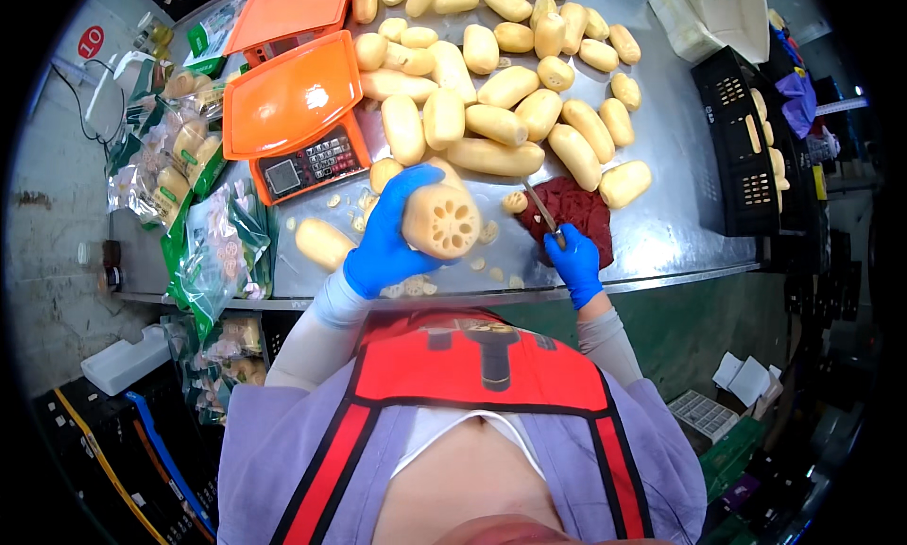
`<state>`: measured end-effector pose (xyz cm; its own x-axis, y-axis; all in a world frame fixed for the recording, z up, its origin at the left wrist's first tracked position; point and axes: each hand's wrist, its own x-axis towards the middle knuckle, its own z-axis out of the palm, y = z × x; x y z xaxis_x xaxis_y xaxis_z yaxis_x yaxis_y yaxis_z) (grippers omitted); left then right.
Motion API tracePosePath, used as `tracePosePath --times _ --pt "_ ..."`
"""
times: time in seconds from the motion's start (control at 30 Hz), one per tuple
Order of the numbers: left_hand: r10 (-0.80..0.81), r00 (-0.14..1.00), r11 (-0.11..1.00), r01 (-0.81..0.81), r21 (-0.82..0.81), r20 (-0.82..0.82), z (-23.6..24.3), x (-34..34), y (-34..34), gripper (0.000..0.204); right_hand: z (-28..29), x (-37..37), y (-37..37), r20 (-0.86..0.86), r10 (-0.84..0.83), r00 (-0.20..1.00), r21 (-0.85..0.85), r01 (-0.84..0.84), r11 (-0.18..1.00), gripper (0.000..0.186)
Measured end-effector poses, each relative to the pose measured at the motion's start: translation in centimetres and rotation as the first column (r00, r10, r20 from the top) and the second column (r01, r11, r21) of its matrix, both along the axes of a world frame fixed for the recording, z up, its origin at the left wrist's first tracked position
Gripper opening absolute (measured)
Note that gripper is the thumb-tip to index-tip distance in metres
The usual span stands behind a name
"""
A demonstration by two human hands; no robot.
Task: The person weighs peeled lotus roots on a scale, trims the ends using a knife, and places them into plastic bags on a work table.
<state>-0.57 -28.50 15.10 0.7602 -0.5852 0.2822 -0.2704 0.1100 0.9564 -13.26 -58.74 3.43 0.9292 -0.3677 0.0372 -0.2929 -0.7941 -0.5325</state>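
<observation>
Red apron bib (482,366) with black straps, worn over a lilac top, is closest to the camera, at the edge of a metal bench (675,181). Both hands wear blue gloves. The left hand (385,243) grips a thick, pale lotus root (448,222), its fingers wrapped around the side; the cut end faces up toward the camera, showing a ring of holes. The right hand (573,262) is closed around the handle of a small knife (541,207), whose blade points away across a dark red cloth (583,212). The knife is apart from the held root, just to its right.

Trimming seems to be partway through. Thin slices (414,285) are scattered on the bench around the left hand, and a small cut piece (513,202) sits by the blade. The held root has one clean end in view; its other end is hidden. Clear bags (184,158) of roots at the far left suggest some are already packed. Much appears left: a large pile of loose roots (496,125) lies beyond both hands, right of two orange scales (293,96), and one single root (323,245) rests just left of the left hand.
</observation>
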Motion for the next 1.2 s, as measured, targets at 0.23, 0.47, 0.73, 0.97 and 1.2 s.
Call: tracePosePath --times 0.23,0.47,0.73,0.97,1.2 --pt "0.036 0.998 0.999 -0.037 -0.016 -0.06 0.4 0.2 -0.2 0.086 0.8 0.4 1.1 -0.007 0.048 0.999 0.08 -0.047 0.996 0.027" --pt "0.042 0.767 0.984 -0.143 -0.106 -0.64 -1.0 0.6 0.0 0.068 -0.6 0.7 1.3 -0.007 0.053 0.999 0.126 -0.051 0.991 0.022" --pt "-0.148 0.502 0.922 -0.241 -0.302 -0.852 -2.6 1.8 1.1 0.053 0.7 1.9 1.7 0.212 0.196 0.958 -0.21 -0.151 0.966 0.028" --pt "0.051 0.998 0.948 -0.058 0.314 0.031 1.9 -0.1 3.5 0.065 8.4 7.4 7.8 -0.078 0.453 0.888 0.979 -0.018 0.204 0.041" --pt "0.001 0.845 0.688 -0.389 0.613 0.534 -1.9 -2.9 7.3 0.067 7.6 7.9 16.4 -0.058 0.679 0.732 0.998 0.023 0.061 0.046"
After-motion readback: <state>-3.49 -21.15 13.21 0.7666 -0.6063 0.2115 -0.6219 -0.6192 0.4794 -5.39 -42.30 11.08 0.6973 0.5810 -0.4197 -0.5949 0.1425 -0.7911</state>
